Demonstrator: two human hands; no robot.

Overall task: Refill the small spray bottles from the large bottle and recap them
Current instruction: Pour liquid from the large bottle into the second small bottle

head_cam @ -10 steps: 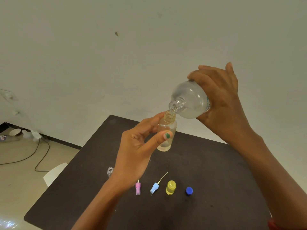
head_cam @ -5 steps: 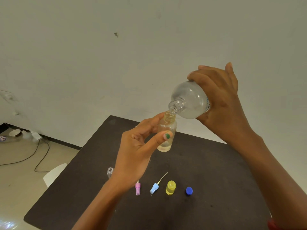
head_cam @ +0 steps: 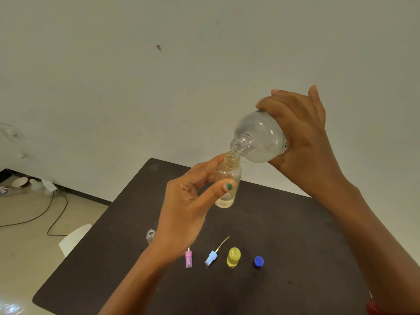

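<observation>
A small clear spray bottle, uncapped, is being held upright in the air above a dark table. A little pale liquid is sitting at its bottom. The left hand is gripping it, with the thumb, its nail painted green, pressing on the front and the fingers wrapping behind near the neck.

Just above it, a large clear bottle is tilting steeply downward, its open threaded mouth touching or nearly touching the small bottle's opening. The right hand is clamping around the large bottle's body from the far side, fingers curling over the top.

Below, on the table, a row of small parts is lying near the front edge: a pink spray cap, a light blue spray cap with a thin dip tube trailing up and to the right, a small yellow bottle standing upright, and a blue screw cap. They are lying apart from one another. Another small clear bottle is peeking out just left of the left wrist, mostly hidden.

Beyond the table, a plain white wall is filling the background. At far left, black cables are trailing across a beige floor.
</observation>
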